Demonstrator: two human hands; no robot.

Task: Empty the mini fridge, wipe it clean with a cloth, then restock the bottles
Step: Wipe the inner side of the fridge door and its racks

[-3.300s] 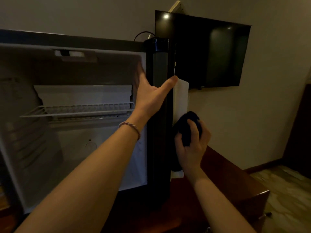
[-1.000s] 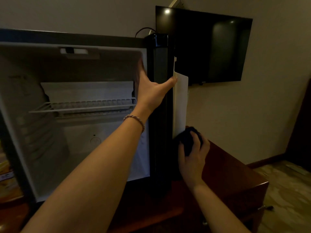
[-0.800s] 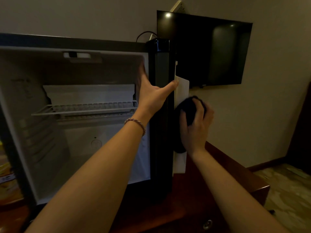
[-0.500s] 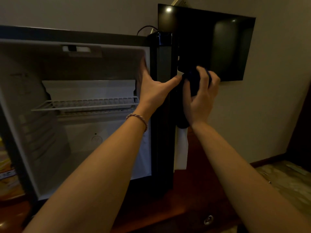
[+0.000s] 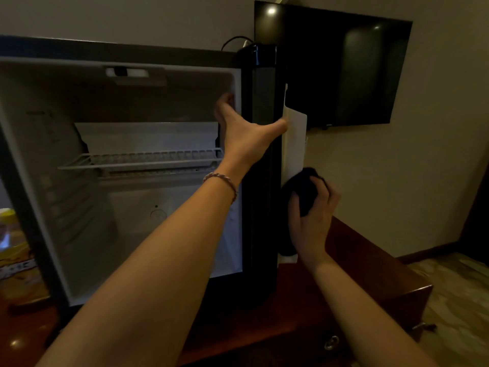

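One stage is done: the fridge [image 5: 132, 181] at centre left is emptied. Its door [image 5: 295, 144] is being wiped with the cloth [image 5: 304, 189] gripped in the right hand [image 5: 312, 215]; the door edge is being clasped by the left hand [image 5: 246, 136]. Bottles [image 5: 13, 250], lower left, are awaiting restocking.

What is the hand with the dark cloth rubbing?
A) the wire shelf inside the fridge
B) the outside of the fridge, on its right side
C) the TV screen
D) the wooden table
B: the right hand presses the cloth against the white panel on the outer right side of the fridge, below the TV and away from the shelf.
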